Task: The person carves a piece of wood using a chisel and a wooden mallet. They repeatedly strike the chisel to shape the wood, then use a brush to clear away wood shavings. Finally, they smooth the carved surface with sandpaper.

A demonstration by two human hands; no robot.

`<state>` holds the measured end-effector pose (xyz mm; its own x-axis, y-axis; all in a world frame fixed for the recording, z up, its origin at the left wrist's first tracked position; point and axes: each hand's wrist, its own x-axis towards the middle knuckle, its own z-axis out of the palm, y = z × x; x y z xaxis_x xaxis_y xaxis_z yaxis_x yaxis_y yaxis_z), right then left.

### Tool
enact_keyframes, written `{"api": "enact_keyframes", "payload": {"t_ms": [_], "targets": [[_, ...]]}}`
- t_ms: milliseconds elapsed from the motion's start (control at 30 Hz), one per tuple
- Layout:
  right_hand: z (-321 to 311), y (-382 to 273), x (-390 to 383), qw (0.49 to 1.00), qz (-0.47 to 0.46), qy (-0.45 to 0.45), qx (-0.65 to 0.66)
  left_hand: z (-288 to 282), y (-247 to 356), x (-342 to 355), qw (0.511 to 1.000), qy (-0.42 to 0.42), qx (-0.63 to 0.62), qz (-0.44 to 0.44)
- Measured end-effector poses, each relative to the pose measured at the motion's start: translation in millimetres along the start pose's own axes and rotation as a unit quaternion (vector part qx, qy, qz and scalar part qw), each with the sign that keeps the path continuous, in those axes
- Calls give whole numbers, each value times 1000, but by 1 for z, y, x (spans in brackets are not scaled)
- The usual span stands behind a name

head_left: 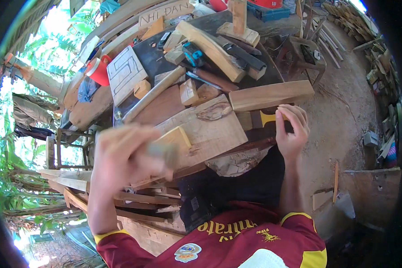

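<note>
My left hand [123, 154], smeared by motion, is raised over the left end of a pale wooden board [216, 138]. Its fingers curl round a blurred, greenish-brown short object [164, 154] that I cannot make out. On the board beside it lies a small, light yellow wooden piece [179, 136]. At the board's right end, my right hand [292, 129] pinches the yellow handle of a flat paintbrush [267, 119] between thumb and fingers. The brush's head points left, just below a thick wooden block [272, 95].
Across the dark table [154, 53] are wood offcuts, a long round stick [154, 94], a blue-black tape measure [193, 54], a pen [203, 80] and a board with drawn lines [126, 73]. A red jug [98, 71] is at left; a stool [303, 53] stands at right.
</note>
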<state>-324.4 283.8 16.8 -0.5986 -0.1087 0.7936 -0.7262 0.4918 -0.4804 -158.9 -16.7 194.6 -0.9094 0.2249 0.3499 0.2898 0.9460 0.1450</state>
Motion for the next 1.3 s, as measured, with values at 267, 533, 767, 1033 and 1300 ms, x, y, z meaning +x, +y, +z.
{"api": "enact_keyframes", "payload": {"t_ms": [267, 533, 767, 1033, 1300], "targets": [[8, 19, -17, 998, 4, -4, -65, 72, -113, 95, 987, -49, 147, -48], [9, 25, -18, 997, 8, -10, -81, 127, -174, 135, 907, -140, 366, -153], [13, 27, -21, 997, 20, -17, -75, 144, -188, 148, 928, -115, 320, -151], [11, 28, -20, 995, 20, -22, -98, 141, -98, 162, 989, -130, 70, -6], [11, 24, -18, 996, 27, -30, -83, 164, -66, 171, 959, -279, 19, 45]]}}
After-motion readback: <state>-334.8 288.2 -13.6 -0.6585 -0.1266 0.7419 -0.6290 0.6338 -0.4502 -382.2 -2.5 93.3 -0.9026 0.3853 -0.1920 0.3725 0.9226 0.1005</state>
